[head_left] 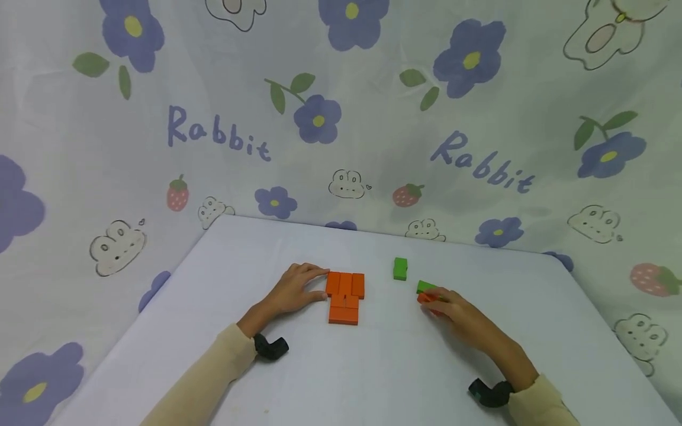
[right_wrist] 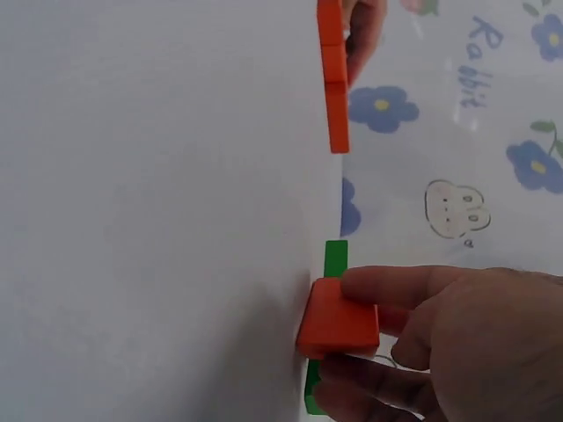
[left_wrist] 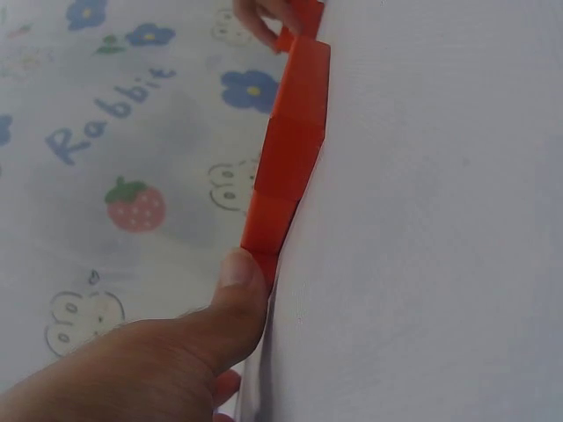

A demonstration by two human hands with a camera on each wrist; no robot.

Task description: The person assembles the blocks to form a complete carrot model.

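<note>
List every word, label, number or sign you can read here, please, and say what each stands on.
"Rabbit": purple lettering, left side of the patterned backdrop
"Rabbit": purple lettering, right side of the same backdrop
The wrist views also show "Rabbit" on the backdrop.
No text is readable on the orange blocks, green blocks or black wrist devices.

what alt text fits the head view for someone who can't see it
A person's right hand holds an orange block close to a green block, while the left hand rests at the left edge of a cluster of orange blocks on a white table. A second green block sits farther back, before a rabbit-print cloth.
</note>
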